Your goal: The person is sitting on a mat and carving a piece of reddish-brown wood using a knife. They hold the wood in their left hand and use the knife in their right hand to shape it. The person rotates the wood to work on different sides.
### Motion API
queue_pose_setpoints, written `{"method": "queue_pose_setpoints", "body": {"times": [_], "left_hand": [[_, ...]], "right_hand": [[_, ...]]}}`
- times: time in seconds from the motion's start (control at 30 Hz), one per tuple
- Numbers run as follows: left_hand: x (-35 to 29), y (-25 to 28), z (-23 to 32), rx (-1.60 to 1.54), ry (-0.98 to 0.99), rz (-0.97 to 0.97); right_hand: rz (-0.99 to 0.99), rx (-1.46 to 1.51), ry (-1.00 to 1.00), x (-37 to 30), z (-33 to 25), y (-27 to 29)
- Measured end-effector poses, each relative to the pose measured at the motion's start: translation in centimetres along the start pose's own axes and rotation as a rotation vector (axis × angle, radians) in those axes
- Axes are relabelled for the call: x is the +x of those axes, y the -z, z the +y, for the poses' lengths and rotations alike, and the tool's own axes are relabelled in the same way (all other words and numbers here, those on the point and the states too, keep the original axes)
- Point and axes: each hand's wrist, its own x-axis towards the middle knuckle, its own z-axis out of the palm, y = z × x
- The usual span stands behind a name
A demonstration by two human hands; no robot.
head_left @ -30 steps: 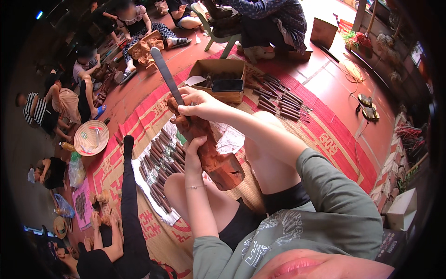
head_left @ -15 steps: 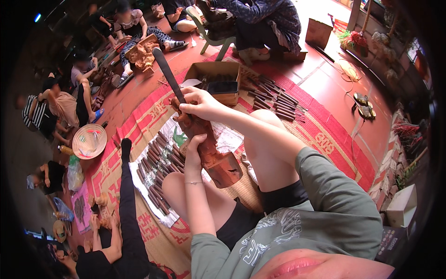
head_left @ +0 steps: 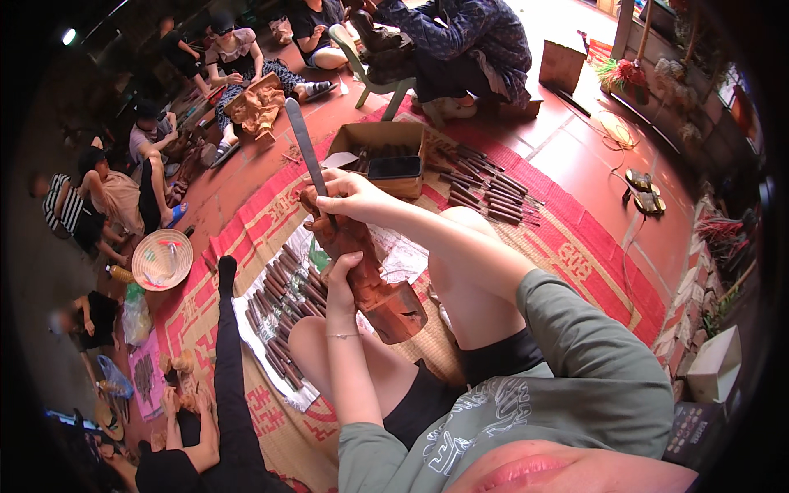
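The left hand (head_left: 343, 275) wraps around the middle of a brown wooden carving (head_left: 370, 271) propped over the person's lap, above a woven floor mat (head_left: 575, 246). The right hand (head_left: 345, 191) grips a long chisel (head_left: 306, 148) against the carving's top end.

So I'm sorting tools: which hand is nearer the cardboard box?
Right. The right hand grips the chisel just short of the cardboard box; the left hand holds the wooden carving, lower down.

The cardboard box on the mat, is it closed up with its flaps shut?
No, the cardboard box sits open on the red woven mat, with a dark flat object lying across its top.
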Motion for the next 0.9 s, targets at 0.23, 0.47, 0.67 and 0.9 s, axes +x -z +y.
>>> {"method": "queue_pose_setpoints", "body": {"times": [0.23,0.47,0.67,0.9], "left_hand": [[-0.4,-0.2,0.5,-0.039,0.048,-0.018],[0.5,1.2,-0.7,0.005,0.001,0.010],[-0.9,0.0,0.9,-0.089,0.062,0.001],[0.4,1.7,-0.4,0.008,-0.003,0.018]], "right_hand": [[0.020,-0.187,0.081,-0.1,0.4,-0.2],[0.041,-0.158,0.117,0.1,0.2,-0.3],[0.009,0.007,-0.017,-0.1,-0.9,-0.7],[0.084,-0.139,0.142,0.1,0.6,-1.1]]}}
